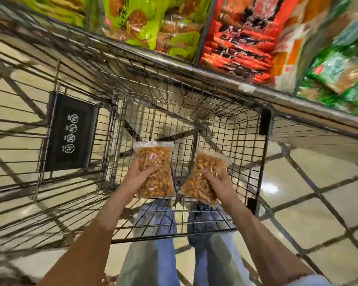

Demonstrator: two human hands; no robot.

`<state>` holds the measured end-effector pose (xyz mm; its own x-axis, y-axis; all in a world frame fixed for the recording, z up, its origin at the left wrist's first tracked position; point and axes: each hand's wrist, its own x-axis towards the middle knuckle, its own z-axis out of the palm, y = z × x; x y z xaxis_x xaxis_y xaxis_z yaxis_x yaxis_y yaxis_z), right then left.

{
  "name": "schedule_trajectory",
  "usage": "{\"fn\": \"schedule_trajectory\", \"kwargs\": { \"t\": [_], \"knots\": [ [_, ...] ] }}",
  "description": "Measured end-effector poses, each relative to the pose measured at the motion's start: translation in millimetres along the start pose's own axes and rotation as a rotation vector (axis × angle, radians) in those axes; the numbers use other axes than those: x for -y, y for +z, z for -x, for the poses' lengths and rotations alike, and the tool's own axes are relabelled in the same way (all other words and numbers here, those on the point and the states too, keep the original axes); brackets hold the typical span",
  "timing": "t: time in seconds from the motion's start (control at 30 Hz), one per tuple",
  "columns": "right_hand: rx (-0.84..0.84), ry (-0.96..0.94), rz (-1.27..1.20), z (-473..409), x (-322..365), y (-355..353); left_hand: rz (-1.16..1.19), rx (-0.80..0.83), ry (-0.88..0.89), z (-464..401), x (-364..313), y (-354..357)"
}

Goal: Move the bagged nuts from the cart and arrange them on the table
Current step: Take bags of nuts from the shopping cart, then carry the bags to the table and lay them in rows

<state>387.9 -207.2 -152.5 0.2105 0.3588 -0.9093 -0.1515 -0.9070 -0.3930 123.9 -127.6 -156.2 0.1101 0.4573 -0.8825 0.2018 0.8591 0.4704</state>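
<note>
left hand grips one nut bag | right hand grips another nut bag | both in cart, likely so two go together

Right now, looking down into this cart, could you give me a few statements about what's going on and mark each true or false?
1. Each hand holds its own bag of nuts: the left hand grips the left bag, the right hand grips the right bag. True.
2. The bags are opaque paper sacks. False: they are clear plastic, and the orange-brown nuts show through.
3. The wire cart is piled full of other bags. False: no other bags show in it, and the floor is visible through the mesh.
4. A black placard with round white symbols is fixed to the cart's left side. True.
5. Colourful packaged goods lie beyond the cart's far rim. True.
</note>
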Motion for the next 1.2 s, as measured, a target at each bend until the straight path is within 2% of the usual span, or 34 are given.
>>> {"fn": "schedule_trajectory", "kwargs": {
  "t": [0.17, 0.3, 0.5, 0.73, 1.07, 1.2],
  "knots": [
    [0.033, -0.047, -0.074, 66.3, 18.7, -14.0, -0.063, 0.072, 0.078, 61.5, -24.4, 15.2],
    [0.014, -0.143, -0.125, 87.9, -12.4, -40.8, -0.065, 0.103, 0.151, 114.9, -54.4, 33.6],
    [-0.019, -0.283, -0.296, 223.6, 20.2, -63.3, -0.122, 0.206, 0.276, 183.7, -77.4, 60.2],
    [-0.081, -0.443, -0.468, 293.1, 5.1, -126.8, -0.234, 0.273, 0.398, 247.5, -104.2, 138.0],
    [-0.228, -0.631, -0.696, 359.4, -90.3, -254.7, -0.266, 0.464, 0.511, 327.0, -62.8, 293.1],
    [-0.299, -0.614, -0.802, 383.3, -150.6, -312.4, -0.341, 0.547, 0.542, 360.9, -29.0, 367.8]
  ]
}}
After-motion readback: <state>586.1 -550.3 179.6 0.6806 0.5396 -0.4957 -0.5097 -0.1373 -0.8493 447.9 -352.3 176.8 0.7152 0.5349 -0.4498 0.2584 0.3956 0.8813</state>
